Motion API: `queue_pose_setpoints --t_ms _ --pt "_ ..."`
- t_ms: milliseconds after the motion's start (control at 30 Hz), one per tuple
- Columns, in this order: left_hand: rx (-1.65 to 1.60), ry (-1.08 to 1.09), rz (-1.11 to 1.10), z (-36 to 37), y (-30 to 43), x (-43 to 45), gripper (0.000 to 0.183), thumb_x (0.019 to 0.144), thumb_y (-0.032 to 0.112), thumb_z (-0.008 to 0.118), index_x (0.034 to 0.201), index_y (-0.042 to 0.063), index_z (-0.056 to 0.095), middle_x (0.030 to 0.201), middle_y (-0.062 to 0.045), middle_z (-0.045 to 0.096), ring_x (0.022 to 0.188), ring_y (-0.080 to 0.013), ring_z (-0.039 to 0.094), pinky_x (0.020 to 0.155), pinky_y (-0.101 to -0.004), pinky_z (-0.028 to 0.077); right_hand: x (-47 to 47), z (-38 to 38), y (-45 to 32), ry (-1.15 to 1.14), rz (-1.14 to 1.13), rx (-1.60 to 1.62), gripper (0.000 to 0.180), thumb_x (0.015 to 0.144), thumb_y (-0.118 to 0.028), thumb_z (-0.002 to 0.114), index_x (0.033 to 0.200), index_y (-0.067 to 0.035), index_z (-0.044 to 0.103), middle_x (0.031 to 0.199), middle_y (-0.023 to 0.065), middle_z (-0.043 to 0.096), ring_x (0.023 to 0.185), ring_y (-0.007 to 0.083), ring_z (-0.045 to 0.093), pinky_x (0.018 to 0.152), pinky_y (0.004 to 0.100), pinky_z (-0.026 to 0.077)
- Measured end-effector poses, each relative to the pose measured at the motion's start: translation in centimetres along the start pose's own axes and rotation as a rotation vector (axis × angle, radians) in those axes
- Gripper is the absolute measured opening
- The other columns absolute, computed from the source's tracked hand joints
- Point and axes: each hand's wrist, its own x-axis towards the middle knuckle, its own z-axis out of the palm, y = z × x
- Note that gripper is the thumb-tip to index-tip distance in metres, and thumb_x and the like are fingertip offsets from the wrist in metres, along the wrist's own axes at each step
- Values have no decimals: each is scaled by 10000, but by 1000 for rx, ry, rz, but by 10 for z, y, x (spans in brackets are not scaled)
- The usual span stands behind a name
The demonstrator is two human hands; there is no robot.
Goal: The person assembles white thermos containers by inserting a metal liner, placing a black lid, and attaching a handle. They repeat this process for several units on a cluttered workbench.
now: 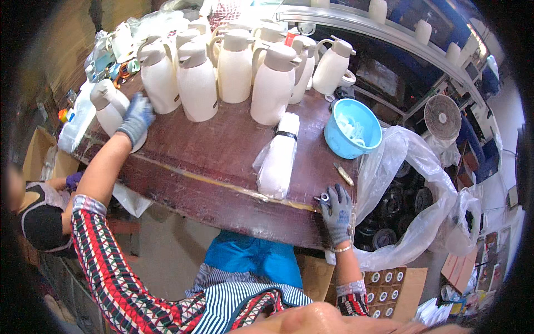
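Note:
My gloved left hand (pixel 138 115) is at a white thermos jug (pixel 109 119) near the table's left edge, laid over its handle side; whether its fingers are closed on it is hidden. At the front right of the dark red table, my gloved right hand (pixel 337 211) holds a small metal ring-like part (pixel 323 198) between its fingertips. Just behind that hand lies a utility knife (pixel 343 174). A white bundle in clear plastic with a black band (pixel 277 167) lies at the middle front. Several white thermos jugs (pixel 198 89) stand upright behind it.
A light blue basin (pixel 350 137) with translucent rings stands at the right edge. Beside it hangs a large plastic bag (pixel 434 167) with black round parts. A co-worker (pixel 44 215) is at the left. Small coloured rings (pixel 125 71) lie at the back left. A fan (pixel 442 117) stands at the right.

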Motion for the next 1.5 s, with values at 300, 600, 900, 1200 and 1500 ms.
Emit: queue_pose_setpoints --t_ms 300,600,900,1200,1500 --pt "-710 689 61 -254 11 302 753 808 316 812 1486 160 523 1535 -105 491 1439 -334 439 1197 -496 379 -12 -37 -30 -41 -50 55 506 886 -253 730 1356 -105 621 1489 206 529 1327 452 497 1109 550 401" --pt "-553 926 45 -242 23 171 447 878 339 735 1178 40 590 1254 -174 592 1351 -363 507 1194 -566 322 -21 -17 -64 -43 100 437 468 918 -269 724 1343 -94 633 1457 206 551 1327 421 518 1130 509 411" --pt "-2112 851 -243 -252 87 -168 571 917 365 780 1311 6 574 1323 -142 597 1315 -283 545 1164 -431 382 -39 -59 -144 112 224 1463 936 918 -222 717 1640 -17 157 1616 196 373 1401 285 476 1181 442 377" --pt "-2687 737 -383 -276 211 -208 297 982 111 690 1246 -4 616 1273 -124 656 1189 -220 614 1083 -380 471 -151 -143 -161 198 369 1132 356 910 -259 720 1090 48 697 948 109 739 845 183 683 756 337 538" --pt "-3626 -146 -38 -258 306 -178 272 1045 250 654 1216 38 665 1162 -107 715 1083 -214 678 956 -364 556 -100 -278 -194 -235 -301 552 523 862 -347 822 1210 5 655 1122 167 712 1039 284 688 930 381 541"
